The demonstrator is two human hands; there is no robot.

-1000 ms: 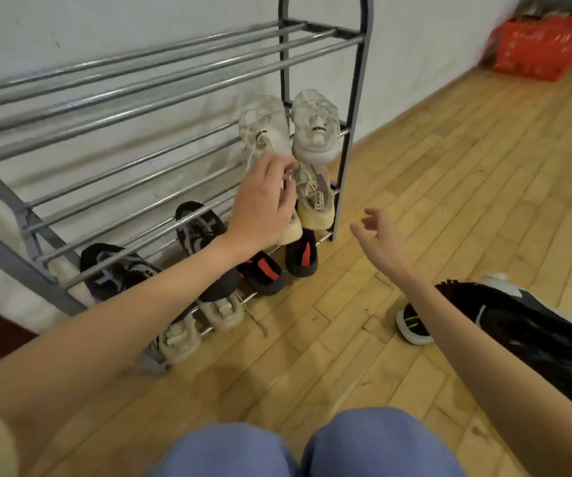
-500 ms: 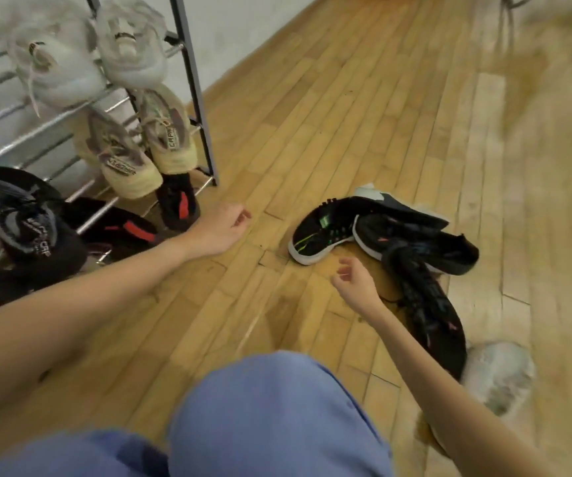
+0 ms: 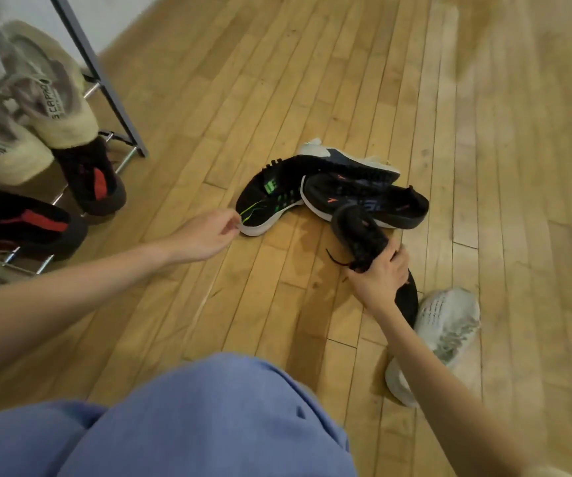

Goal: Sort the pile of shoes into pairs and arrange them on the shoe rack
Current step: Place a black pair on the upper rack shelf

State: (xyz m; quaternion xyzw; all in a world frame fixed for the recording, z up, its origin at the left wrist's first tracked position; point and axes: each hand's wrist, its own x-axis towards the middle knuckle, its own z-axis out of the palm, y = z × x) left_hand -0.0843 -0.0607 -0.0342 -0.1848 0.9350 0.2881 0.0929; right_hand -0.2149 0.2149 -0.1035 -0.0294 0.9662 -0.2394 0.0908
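progress: partly done as I judge it; several shoes already on the shoe rack (image 3: 105,77), a small pile still on the floor (image 3: 346,80), so more pairing and placing is left
shoe rack: far left, dark metal frame with silver rails, against the wall
rack upper rail: two cream shoes (image 3: 47,98) side by side, heels toward the camera; look like a pair
rack lower rail: two black shoes with red marks (image 3: 95,177), heels out, look like a pair; more pale shoes at the bottom left edge, too blurred to tell
left hand (image 3: 205,235): held low over the floor, fingers loosely curled with thumb and fingertips close together, right at the toe of the black shoe with green stripes (image 3: 267,201); cannot tell if it touches or pinches it
black shoe with green stripes: on the floor, left of the pile, white sole, toe toward the person
pile middle: dark shoe with white sole (image 3: 350,161) at the back, black shoe with orange mark (image 3: 367,201) in front of it, overlapping; mates not clear
right hand (image 3: 380,277): fingers curled round the laced middle of a plain black shoe (image 3: 360,232), gripping it from above; toe points at the pile, heel end hidden behind the hand
pale knit shoe (image 3: 446,325): on the floor at the right, just beside the right forearm, partly hidden by it
left to do: about five loose shoes on the floor; at least one looks to have no mate in view
next step guess: match the gripped black shoe with a mate, then rack it
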